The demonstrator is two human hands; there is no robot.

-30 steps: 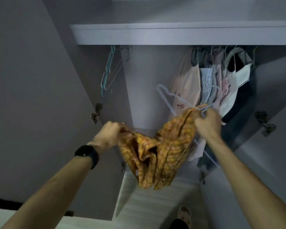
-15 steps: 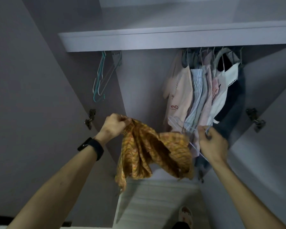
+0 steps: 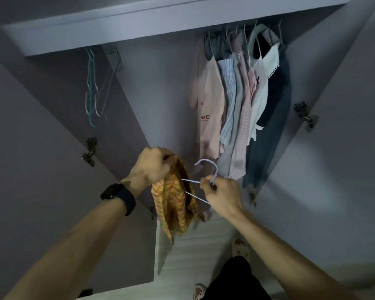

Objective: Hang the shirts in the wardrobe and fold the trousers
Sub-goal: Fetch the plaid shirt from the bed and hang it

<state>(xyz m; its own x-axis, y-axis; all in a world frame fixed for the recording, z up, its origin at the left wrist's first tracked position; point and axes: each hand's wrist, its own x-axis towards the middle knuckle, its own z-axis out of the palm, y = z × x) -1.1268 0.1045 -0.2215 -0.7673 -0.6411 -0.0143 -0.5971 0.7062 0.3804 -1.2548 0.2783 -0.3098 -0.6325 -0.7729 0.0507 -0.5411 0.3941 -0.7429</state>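
An orange checked shirt (image 3: 173, 204) hangs bunched in front of the open wardrobe. My left hand (image 3: 154, 165), with a black watch on the wrist, grips its top edge. My right hand (image 3: 222, 193) grips a white wire hanger (image 3: 206, 167) just below the hook. The hanger's two arms reach left into the shirt's folds, so its far end is hidden. Several hung shirts (image 3: 232, 100) fill the right part of the wardrobe rail.
Empty hangers (image 3: 93, 89), green and grey, hang at the rail's left end. A shelf (image 3: 121, 24) runs above the rail. The two wardrobe doors (image 3: 41, 169) stand open on either side, each with metal hinges (image 3: 305, 115). My slippered feet (image 3: 239, 247) stand on the pale floor below.
My right hand let go of the shirt and now grips the hanger by its neck, hook up, moved left toward the shirt. The shirt now hangs from my left hand alone.
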